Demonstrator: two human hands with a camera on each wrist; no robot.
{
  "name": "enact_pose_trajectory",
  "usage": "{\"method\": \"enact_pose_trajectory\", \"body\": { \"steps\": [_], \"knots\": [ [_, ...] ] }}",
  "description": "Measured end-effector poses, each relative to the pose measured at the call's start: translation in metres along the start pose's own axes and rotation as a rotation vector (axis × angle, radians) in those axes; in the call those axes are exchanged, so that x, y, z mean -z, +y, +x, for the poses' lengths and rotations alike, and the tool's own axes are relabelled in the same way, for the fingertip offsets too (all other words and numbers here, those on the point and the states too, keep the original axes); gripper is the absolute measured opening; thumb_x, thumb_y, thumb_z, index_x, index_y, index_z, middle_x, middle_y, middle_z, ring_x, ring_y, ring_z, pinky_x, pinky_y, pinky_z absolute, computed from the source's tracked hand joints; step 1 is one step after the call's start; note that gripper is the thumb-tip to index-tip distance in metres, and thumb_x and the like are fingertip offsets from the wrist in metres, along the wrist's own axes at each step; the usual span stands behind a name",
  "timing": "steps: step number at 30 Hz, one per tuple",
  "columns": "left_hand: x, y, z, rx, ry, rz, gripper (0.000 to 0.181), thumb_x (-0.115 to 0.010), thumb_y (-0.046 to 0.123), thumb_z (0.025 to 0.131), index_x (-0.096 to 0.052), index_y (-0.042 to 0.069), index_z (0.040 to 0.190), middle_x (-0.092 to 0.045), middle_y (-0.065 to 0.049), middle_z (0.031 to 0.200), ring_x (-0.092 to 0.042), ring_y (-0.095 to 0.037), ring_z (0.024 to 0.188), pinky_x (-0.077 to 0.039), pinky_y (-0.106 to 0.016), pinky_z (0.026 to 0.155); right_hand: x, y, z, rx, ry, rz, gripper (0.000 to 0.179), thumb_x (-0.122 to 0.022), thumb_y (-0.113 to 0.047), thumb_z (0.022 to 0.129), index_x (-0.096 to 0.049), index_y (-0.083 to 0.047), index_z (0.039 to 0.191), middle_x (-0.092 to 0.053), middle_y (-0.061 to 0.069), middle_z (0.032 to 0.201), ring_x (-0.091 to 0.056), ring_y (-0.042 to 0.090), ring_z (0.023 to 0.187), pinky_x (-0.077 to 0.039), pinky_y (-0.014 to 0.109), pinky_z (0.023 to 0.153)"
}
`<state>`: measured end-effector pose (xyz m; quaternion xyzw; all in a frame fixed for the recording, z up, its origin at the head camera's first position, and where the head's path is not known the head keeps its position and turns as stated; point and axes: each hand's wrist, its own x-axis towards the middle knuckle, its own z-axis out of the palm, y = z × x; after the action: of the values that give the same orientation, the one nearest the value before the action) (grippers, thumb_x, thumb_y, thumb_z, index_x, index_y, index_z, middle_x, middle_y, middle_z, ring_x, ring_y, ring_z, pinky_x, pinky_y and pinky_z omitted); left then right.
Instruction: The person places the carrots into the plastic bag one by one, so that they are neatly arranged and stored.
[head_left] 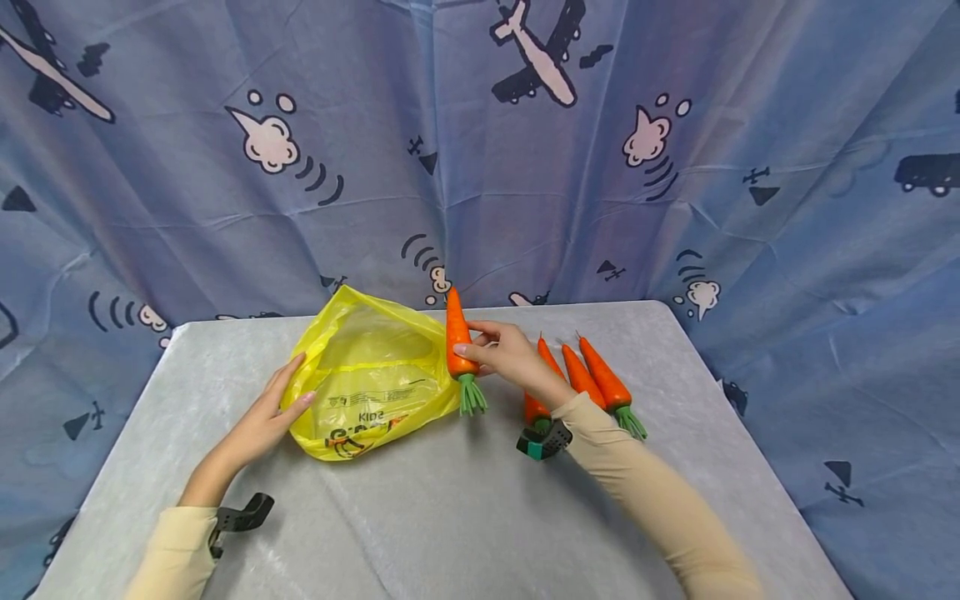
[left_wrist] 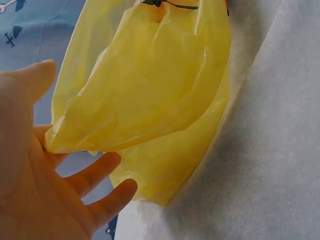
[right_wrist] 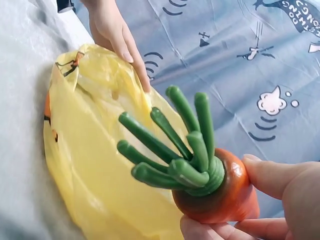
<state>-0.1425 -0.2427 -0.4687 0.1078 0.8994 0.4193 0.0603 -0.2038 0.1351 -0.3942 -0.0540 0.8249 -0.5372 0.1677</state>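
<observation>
My right hand [head_left: 513,354] grips an orange toy carrot [head_left: 457,333] between thumb and fingers, its pointed end up and its green stalks [right_wrist: 175,150] turned down toward me. The carrot overlaps the right edge of a yellow plastic bag [head_left: 375,367] in the head view. The bag lies with its mouth spread wide and dark printing on its front. At the bag's left side rests my left hand [head_left: 262,417], fingers straight and thumb apart along the rim. In the left wrist view its spread fingers [left_wrist: 95,175] lie against the yellow plastic.
Several more carrots [head_left: 603,371] lie on the table right of the bag, partly covered by my right forearm. A pale grey cloth covers the table [head_left: 420,525]. Behind it hangs a blue curtain [head_left: 375,167] printed with planes and clouds.
</observation>
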Motion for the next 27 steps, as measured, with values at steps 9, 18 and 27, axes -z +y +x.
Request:
{"method": "enact_pose_trajectory", "body": {
  "steps": [9, 18, 27],
  "knots": [
    [0.0, 0.0, 0.001, 0.008, -0.006, 0.001, 0.073, -0.046, 0.038, 0.105, -0.003, 0.021, 0.161, -0.012, -0.027, 0.163, -0.017, -0.055, 0.146, -0.02, -0.075, 0.111, -0.023, -0.016, 0.007, 0.064, -0.031, -0.005, 0.062, -0.076, -0.028, 0.088, -0.053, -0.012, 0.143, -0.067, 0.015, 0.104, -0.068, 0.015, 0.078, -0.062, 0.044, 0.079],
    [-0.003, -0.003, 0.003, -0.012, 0.002, -0.01, 0.072, -0.046, 0.036, 0.105, -0.005, 0.019, 0.161, -0.013, -0.028, 0.162, -0.017, -0.055, 0.146, -0.019, -0.074, 0.112, -0.048, -0.029, 0.011, 0.106, -0.096, -0.008, 0.063, -0.076, -0.023, 0.088, -0.052, -0.005, 0.143, -0.067, 0.018, 0.103, -0.067, 0.012, 0.073, -0.062, 0.044, 0.076],
    [-0.005, -0.004, 0.003, -0.026, 0.007, -0.017, 0.071, -0.046, 0.034, 0.105, -0.005, 0.018, 0.161, -0.014, -0.028, 0.162, -0.018, -0.055, 0.146, -0.019, -0.074, 0.113, -0.074, -0.034, 0.014, 0.121, -0.158, -0.024, 0.064, -0.077, -0.021, 0.087, -0.051, -0.004, 0.143, -0.065, 0.017, 0.099, -0.065, 0.012, 0.07, -0.062, 0.044, 0.074]
  ]
}}
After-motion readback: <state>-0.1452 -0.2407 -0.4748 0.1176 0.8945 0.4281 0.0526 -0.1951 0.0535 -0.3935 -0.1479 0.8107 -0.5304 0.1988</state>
